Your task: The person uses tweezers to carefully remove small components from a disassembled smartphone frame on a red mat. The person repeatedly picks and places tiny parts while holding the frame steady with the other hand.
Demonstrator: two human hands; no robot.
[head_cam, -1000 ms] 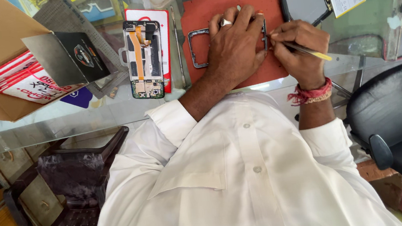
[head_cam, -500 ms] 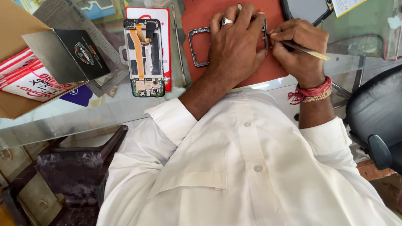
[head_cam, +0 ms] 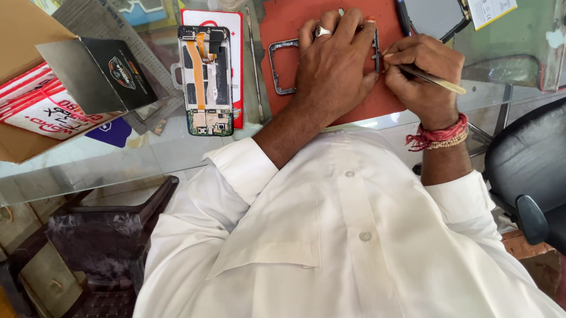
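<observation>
While the left hand (head_cam: 333,69) presses flat on the phone frame (head_cam: 284,68) on the red mat (head_cam: 296,14), the right hand (head_cam: 425,77) pinches a thin tool (head_cam: 432,79) at its edge; a slip could gouge it.

Dark rectangular phone frame (head_cam: 285,67), hollow in the middle, lying flat on a red-brown mat on the desk, mostly covered by a flat palm, thin pale-handled tool (head_cam: 437,80) held slanted, its tip at the frame's right edge
</observation>
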